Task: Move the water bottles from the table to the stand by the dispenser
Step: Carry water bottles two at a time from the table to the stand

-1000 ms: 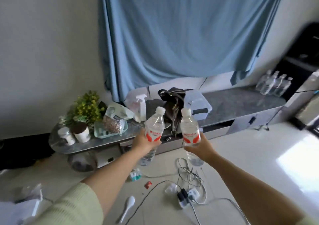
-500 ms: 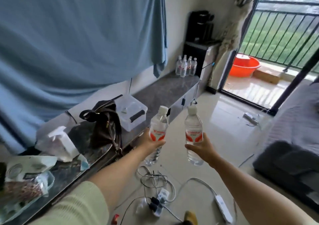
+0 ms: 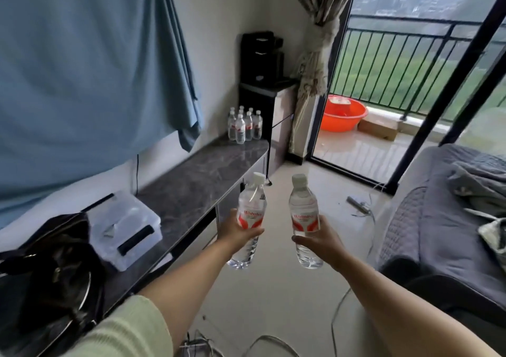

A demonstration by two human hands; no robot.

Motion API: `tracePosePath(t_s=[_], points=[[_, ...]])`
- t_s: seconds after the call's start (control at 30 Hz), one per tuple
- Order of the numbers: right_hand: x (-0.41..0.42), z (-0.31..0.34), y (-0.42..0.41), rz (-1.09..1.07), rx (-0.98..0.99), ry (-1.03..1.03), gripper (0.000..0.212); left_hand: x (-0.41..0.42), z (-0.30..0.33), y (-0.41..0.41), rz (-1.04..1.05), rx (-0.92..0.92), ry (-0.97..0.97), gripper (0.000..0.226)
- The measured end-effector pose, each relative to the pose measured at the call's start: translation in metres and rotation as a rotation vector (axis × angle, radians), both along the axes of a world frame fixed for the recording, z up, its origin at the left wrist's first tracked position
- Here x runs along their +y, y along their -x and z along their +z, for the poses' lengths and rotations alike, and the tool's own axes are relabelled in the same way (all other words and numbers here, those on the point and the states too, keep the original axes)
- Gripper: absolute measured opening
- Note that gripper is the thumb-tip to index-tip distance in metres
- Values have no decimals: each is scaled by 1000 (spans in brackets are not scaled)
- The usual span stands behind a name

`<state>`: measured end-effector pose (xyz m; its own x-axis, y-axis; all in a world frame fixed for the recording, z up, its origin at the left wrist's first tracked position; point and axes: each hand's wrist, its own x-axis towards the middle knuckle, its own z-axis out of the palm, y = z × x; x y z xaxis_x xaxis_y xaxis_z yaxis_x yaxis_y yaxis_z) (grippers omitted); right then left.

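Observation:
My left hand (image 3: 236, 232) grips a clear water bottle (image 3: 250, 206) with a white cap and a red label, held upright over the floor. My right hand (image 3: 319, 243) grips a second, matching bottle (image 3: 304, 214) beside it. Both are held out in front of me, a little apart. Far ahead, several more bottles (image 3: 244, 124) stand clustered at the far end of the long grey marble stand (image 3: 197, 173). Right behind them is the black water dispenser (image 3: 262, 63) in the corner.
A clear plastic box (image 3: 126, 228) and a black bag (image 3: 52, 263) sit on the stand's near end. A grey-covered bed (image 3: 449, 214) fills the right side. Cables (image 3: 358, 206) lie on the tiled floor. An orange basin (image 3: 343, 113) sits beyond the open balcony door.
The view has swung right and moved forward along the stand. The dispenser and the bottle cluster are now closer and more central. Both hands keep their bottles.

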<state>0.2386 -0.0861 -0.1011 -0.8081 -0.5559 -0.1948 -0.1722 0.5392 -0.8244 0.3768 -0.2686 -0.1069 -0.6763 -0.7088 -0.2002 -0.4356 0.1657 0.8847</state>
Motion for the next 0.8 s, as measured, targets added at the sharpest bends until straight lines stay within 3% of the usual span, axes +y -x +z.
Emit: tracePosePath(t_s=[0.2,0.43,0.67,0.8], points=[[-2,-2,73,-44,-47,41,58,-6,4,73,-73,16,39,33],[-32,-13,146,-53,-72,17,62,-48,-5,158,-89,-32,16,37],[-123,-22,247,-62,-61,-1,66,-137,-28,268,-130,-67,-13,60],[-187,-19,305,-64,-77,-10,65,-196,-23,322,-134,-50,-42,50]])
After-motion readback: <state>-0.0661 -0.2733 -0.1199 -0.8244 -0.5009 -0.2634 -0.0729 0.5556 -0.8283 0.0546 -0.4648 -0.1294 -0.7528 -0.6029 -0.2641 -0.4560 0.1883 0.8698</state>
